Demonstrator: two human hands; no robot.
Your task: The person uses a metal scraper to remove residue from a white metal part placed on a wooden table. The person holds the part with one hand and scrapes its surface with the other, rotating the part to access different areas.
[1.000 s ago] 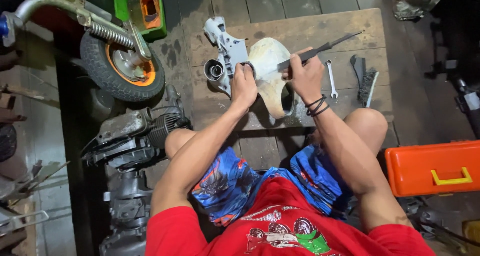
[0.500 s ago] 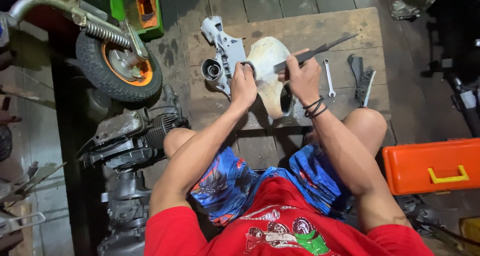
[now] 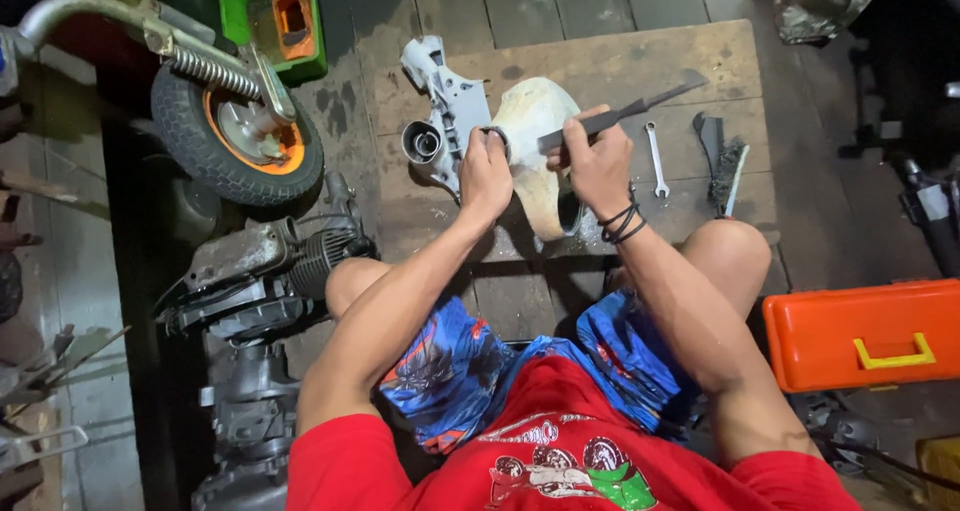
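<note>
A cream-coloured moulded cover [image 3: 535, 131] lies on a wooden board [image 3: 620, 66] beside a grey metal engine casing [image 3: 447, 101]. My left hand [image 3: 485, 171] presses on the casing's edge where it meets the cover, fingers closed around a small ring-shaped part. My right hand [image 3: 597, 161] grips the handle of a long flat metal file [image 3: 640, 103], whose blade points up and right above the cover. Black bands circle my right wrist.
A spanner [image 3: 655, 159] and a wire brush [image 3: 722, 151] lie on the board to the right. A small wheel with an orange rim [image 3: 240, 136], a green box [image 3: 272, 16] and engine parts [image 3: 270, 271] sit at left. An orange toolbox [image 3: 865, 333] stands at right.
Both hands have stayed on the cover and casing; the file has shifted only slightly in my right hand. The view has tilted a little.
</note>
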